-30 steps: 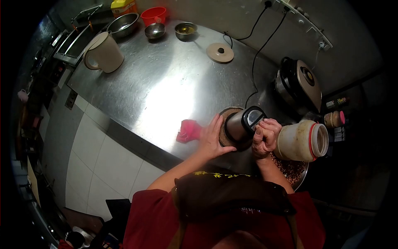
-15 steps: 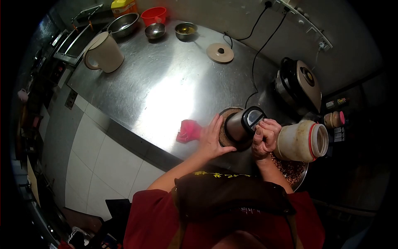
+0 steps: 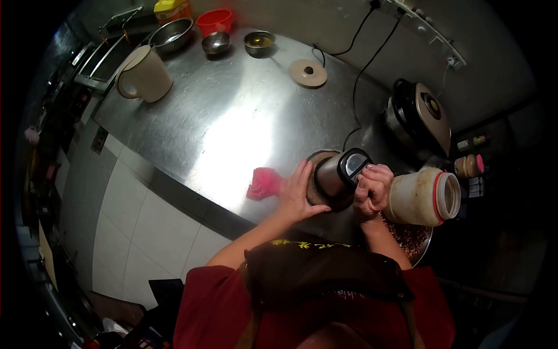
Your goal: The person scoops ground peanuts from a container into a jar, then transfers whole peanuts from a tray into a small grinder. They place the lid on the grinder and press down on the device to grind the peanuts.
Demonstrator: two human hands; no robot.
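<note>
A steel-and-black electric grinder [image 3: 336, 177] stands on the worktop, seen from above. Around its base is a brown, ring-like rim [image 3: 318, 156]. My left hand [image 3: 295, 195] lies against the left side of this rim, fingers stretched and thumb spread. My right hand [image 3: 372, 195] is closed at the grinder's black top; its palm side is hidden. Just right of that hand is a stained, pale plastic jar [image 3: 415, 198] with a red ring at its open mouth. Below the jar, a bowl of reddish-brown nuts or beans [image 3: 410, 237] is partly covered by my right forearm.
A pink cloth [image 3: 264, 184] lies left of my left hand on the steel worktop [image 3: 192, 134]. Farther back are a beige pitcher [image 3: 148, 75], a round lid [image 3: 308, 74], steel bowls [image 3: 260, 43] and a red basin [image 3: 215, 22]. A rice cooker [image 3: 427, 116] stands right; a power cord [image 3: 356, 93] runs behind the grinder.
</note>
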